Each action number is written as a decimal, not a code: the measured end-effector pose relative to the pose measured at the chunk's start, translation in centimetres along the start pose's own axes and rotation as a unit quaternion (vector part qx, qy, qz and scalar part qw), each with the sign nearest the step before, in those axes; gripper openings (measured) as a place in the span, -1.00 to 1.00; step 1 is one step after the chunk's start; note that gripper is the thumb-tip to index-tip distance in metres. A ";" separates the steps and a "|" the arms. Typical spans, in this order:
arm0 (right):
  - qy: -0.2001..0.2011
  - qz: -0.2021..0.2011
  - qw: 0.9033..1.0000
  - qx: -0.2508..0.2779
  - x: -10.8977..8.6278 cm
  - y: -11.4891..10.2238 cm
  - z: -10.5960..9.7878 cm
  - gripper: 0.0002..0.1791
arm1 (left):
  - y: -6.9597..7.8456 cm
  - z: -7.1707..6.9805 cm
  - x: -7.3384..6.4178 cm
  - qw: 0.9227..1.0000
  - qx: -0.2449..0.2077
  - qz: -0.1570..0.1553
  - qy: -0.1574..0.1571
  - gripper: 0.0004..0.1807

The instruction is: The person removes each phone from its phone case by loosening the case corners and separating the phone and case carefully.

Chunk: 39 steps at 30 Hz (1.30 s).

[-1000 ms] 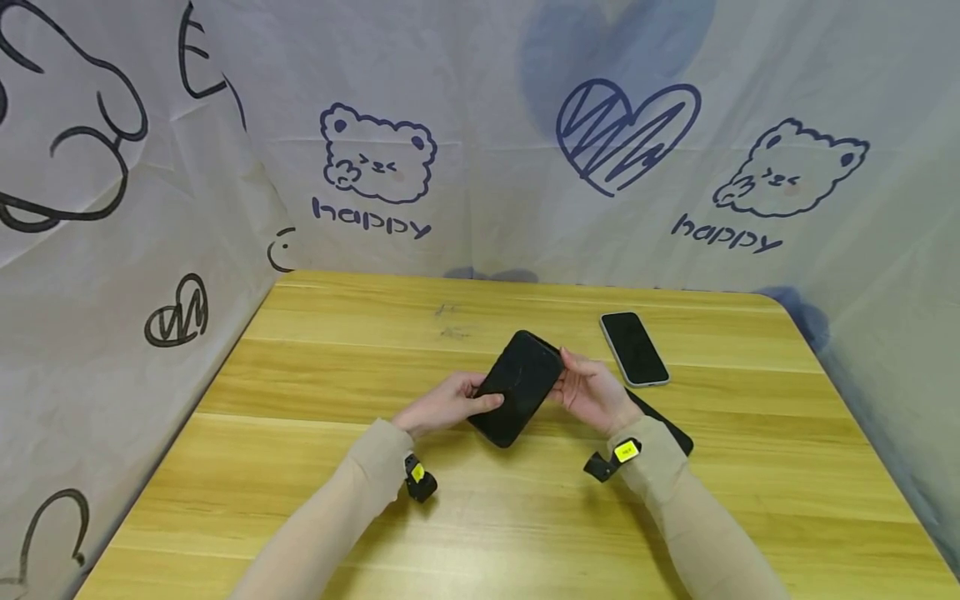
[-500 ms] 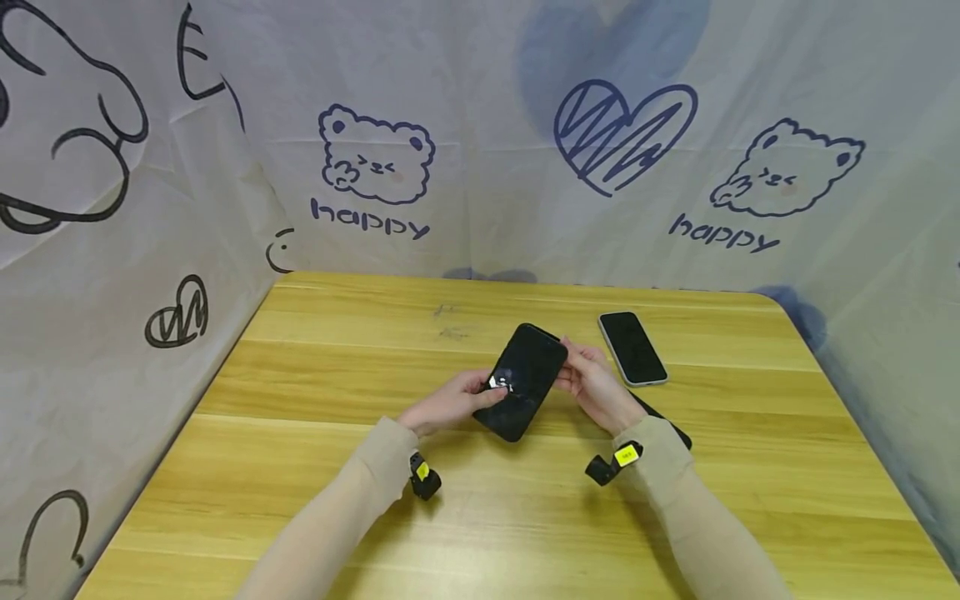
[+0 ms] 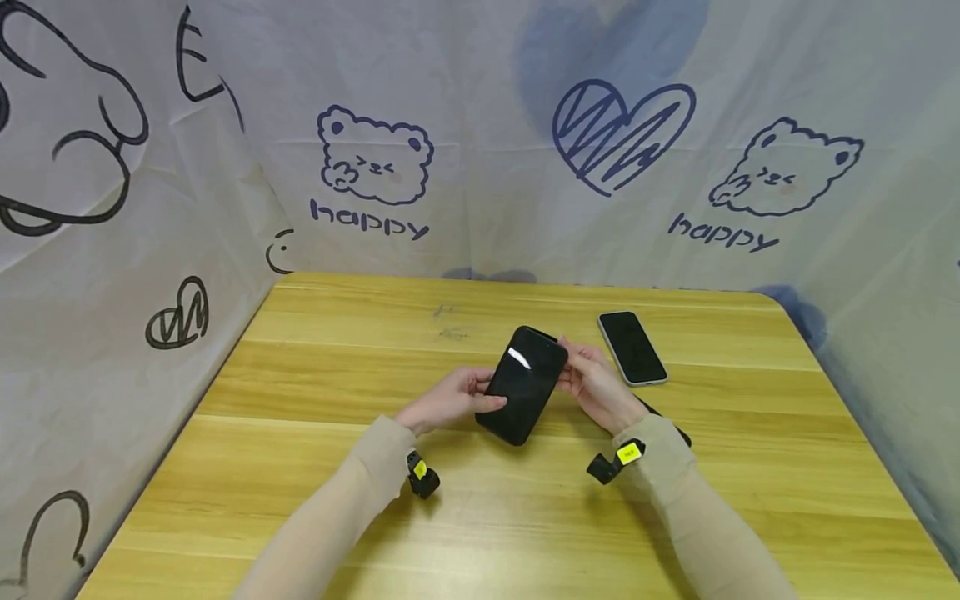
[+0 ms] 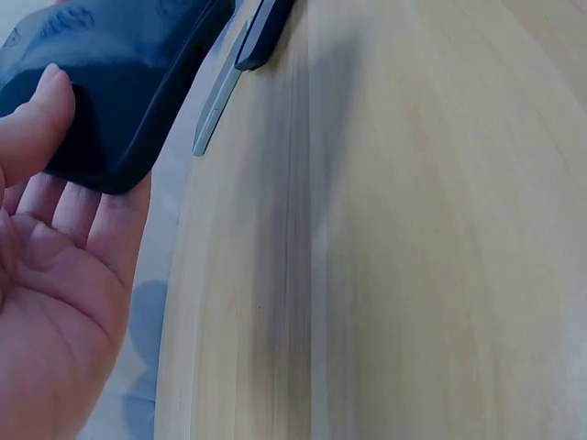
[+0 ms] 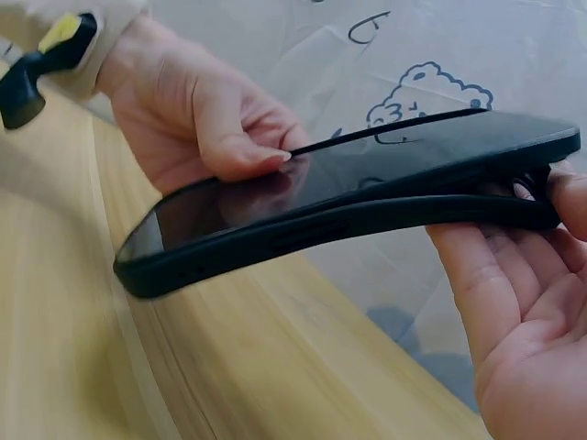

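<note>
A black phone is held tilted above the middle of the table. At its lower left my left hand grips it, thumb on the glassy screen and fingers underneath. My right hand pinches the upper right corner. In the right wrist view, a flexible black case bows away from the phone at the end by my right hand, leaving a gap. Toward the end by my left hand, case and phone lie together. The left wrist view shows the thumb pressing the screen from above.
A light-edged phone lies screen up on the wooden table, beyond my right wrist. Partly hidden under the right forearm is a flat black object. White cloth with drawings hangs behind the table and along its sides.
Over the last second the held phone shifts slightly right and its tilt changes, a bright reflection appearing and moving up the screen. Both hands keep their hold.
</note>
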State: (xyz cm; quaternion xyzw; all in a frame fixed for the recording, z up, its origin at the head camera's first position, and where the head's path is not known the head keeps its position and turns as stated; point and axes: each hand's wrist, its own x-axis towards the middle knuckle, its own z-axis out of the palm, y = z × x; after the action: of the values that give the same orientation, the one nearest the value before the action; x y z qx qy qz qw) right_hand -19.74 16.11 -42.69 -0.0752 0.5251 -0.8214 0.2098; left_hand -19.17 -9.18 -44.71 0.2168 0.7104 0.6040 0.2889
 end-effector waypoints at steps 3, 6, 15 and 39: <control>-0.004 0.007 1.000 0.027 0.0 -0.1 0.2 -0.60 | 0.0 -0.2 0.0 1.000 -0.001 0.003 -0.009 -0.56; -0.016 0.007 0.999 0.049 0.0 0.0 0.3 -0.60 | 0.1 -0.1 0.0 1.000 -0.002 0.006 -0.011 -0.56; -0.018 0.029 0.997 0.067 0.1 -0.2 0.0 -0.66 | 0.3 0.5 0.1 1.000 0.006 0.002 -0.001 -0.60; 0.045 0.051 0.997 -0.031 0.3 -0.9 1.1 -0.68 | 0.7 0.3 0.3 0.998 0.031 -0.034 0.038 -0.64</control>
State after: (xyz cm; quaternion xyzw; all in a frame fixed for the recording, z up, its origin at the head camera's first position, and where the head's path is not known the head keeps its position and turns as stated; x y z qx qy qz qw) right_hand -19.87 15.41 -41.43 -0.0177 0.5623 -0.7955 0.2249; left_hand -19.17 -8.63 -44.12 0.1780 0.7462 0.5796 0.2750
